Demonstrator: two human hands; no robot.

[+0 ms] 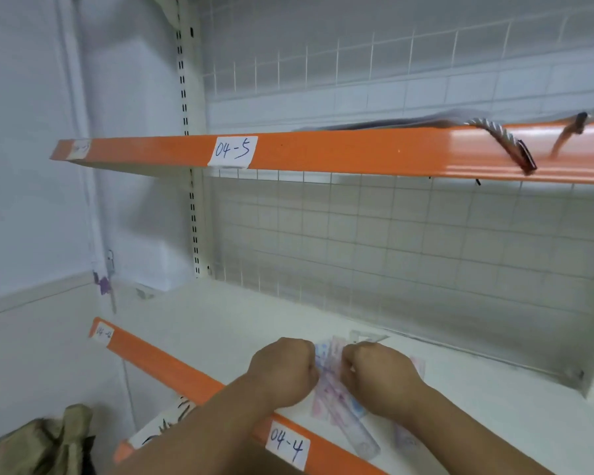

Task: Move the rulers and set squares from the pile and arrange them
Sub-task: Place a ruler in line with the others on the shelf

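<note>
While the pile of rulers (340, 413), pink and blue, is lying on the white shelf (220, 323) labelled 04-4, just behind its orange edge, the left hand (283, 371) and right hand (379, 375) are gripping its far end side by side, fingers curled tight. A clear set square (369, 336) is lying just beyond the knuckles. Above, a striped cord (494, 135) is hanging over the 04-5 shelf (323, 152).

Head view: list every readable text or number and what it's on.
"04-5": handwritten on the upper label, stuck to the upper orange edge.
"04-4": handwritten on the lower label, stuck to the lower orange edge.
Upper-left label and lower-left label: too blurred to read.
Print on the rulers: blurred, unreadable.
</note>
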